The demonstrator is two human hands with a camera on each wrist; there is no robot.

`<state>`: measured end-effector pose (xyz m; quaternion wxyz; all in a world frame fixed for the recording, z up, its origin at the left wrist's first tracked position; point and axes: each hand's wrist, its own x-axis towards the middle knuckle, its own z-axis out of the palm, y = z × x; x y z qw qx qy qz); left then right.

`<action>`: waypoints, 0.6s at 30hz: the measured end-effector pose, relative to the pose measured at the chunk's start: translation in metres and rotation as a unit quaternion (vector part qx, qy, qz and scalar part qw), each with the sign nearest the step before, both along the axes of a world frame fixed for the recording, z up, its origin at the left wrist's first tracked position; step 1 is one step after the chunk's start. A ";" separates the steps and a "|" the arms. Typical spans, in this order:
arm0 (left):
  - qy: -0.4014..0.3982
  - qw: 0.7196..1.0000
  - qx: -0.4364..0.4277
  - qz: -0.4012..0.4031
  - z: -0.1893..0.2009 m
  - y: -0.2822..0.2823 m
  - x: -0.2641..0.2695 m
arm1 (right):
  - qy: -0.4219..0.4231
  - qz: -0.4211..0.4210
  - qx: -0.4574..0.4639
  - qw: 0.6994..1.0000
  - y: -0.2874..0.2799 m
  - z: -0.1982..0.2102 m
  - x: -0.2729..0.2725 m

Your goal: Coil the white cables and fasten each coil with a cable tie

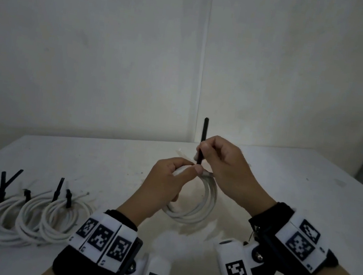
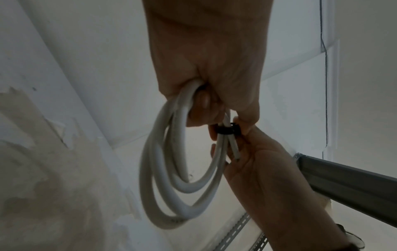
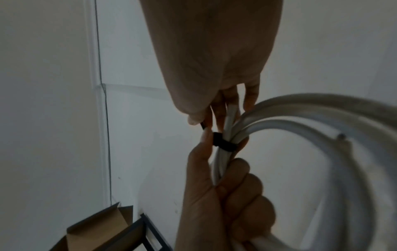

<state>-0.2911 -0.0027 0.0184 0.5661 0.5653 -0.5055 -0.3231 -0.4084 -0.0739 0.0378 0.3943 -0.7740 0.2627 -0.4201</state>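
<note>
While the right hand [image 1: 225, 166] is pinching the black cable tie [image 1: 202, 140] by its tail between thumb and fingertips, with the free end standing upright above the knuckles, the left hand [image 1: 165, 181] is gripping the white cable coil [image 1: 208, 201] just beside the tie, fingers curled round the bundled turns and holding it above the white table [image 1: 80, 161]. Judging by this, the fastening step is under way on this coil: the next move is calling for a steady pull on the tail against the left hand's hold until the band is biting snugly. To the left, four tied coils [image 1: 22, 215] are lying together on the table, well apart from the hands. Only the wrist views are showing the tie's band [image 3: 223, 144] already looped round the strands; the head view is hiding that loop behind the fingers but alone is showing the finished coils.
</note>
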 end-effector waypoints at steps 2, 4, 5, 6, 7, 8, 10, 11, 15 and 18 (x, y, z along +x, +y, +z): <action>0.033 0.999 -0.006 0.005 -0.001 0.002 0.005 | 0.042 0.041 0.025 0.998 0.002 -0.007 -0.001; 0.049 0.999 -0.013 0.016 -0.002 0.003 0.011 | 0.071 0.073 0.045 0.994 0.007 -0.015 0.001; 0.051 0.998 -0.015 0.019 -0.002 0.004 0.013 | 0.075 0.076 0.046 0.993 0.009 -0.018 0.004; 0.052 0.998 -0.014 0.019 -0.003 0.006 0.015 | 0.070 0.072 0.046 0.994 0.010 -0.019 0.007; 0.051 0.998 -0.011 0.018 -0.004 0.007 0.017 | 0.059 0.064 0.048 0.995 0.011 -0.021 0.010; 0.045 0.999 -0.007 0.021 -0.005 0.009 0.020 | 0.047 0.057 0.053 0.996 0.011 -0.022 0.014; 0.026 0.999 0.008 0.034 -0.008 0.015 0.031 | 0.030 0.057 0.072 0.995 0.011 -0.025 0.019; 0.021 0.999 0.017 0.034 -0.009 0.019 0.038 | 0.023 0.059 0.083 0.995 0.012 -0.027 0.022; -0.005 0.999 0.036 0.004 -0.013 0.039 0.058 | 0.032 0.060 0.077 0.995 0.013 -0.038 0.033; -0.006 0.999 0.036 0.012 -0.017 0.049 0.068 | 0.048 0.050 0.041 0.997 0.015 -0.045 0.047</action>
